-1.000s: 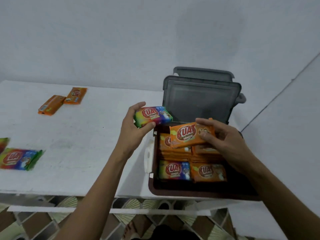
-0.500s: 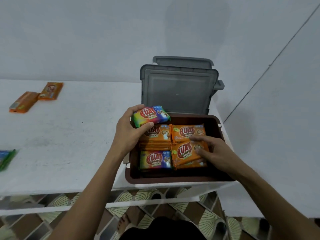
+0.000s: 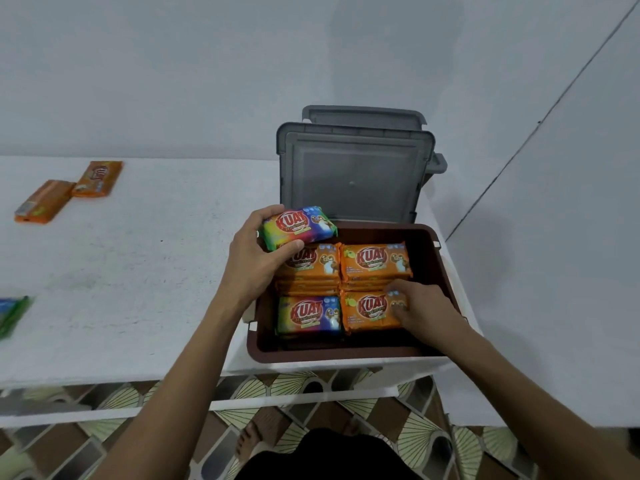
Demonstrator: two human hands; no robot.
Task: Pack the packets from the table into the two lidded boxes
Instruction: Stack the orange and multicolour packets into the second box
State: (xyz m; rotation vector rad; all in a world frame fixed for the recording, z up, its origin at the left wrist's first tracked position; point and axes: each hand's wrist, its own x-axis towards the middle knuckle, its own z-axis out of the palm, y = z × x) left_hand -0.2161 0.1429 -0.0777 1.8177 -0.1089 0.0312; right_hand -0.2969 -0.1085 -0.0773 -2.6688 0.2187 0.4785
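Observation:
An open brown box (image 3: pixel 436 268) with its grey lid (image 3: pixel 353 174) raised stands at the table's right end. Inside lie stacked orange packets (image 3: pixel 375 261) and a rainbow packet (image 3: pixel 308 315) at the front left. My left hand (image 3: pixel 252 261) holds another rainbow packet (image 3: pixel 299 226) over the box's back left corner. My right hand (image 3: pixel 422 310) presses its fingers on the orange packet (image 3: pixel 367 311) at the front right inside the box. A second grey lid (image 3: pixel 363 116) shows behind the first; its box is hidden.
On the white table (image 3: pixel 138 271), two orange packets (image 3: pixel 98 178) (image 3: pixel 43 200) lie at the far left. A green and blue packet (image 3: pixel 12 315) pokes in at the left edge. White walls stand behind and to the right. Patterned floor tiles show below the table.
My right hand has lowered the orange packet into the box's front right spot and now rests on it. My left hand has kept the rainbow packet over the box's back left.

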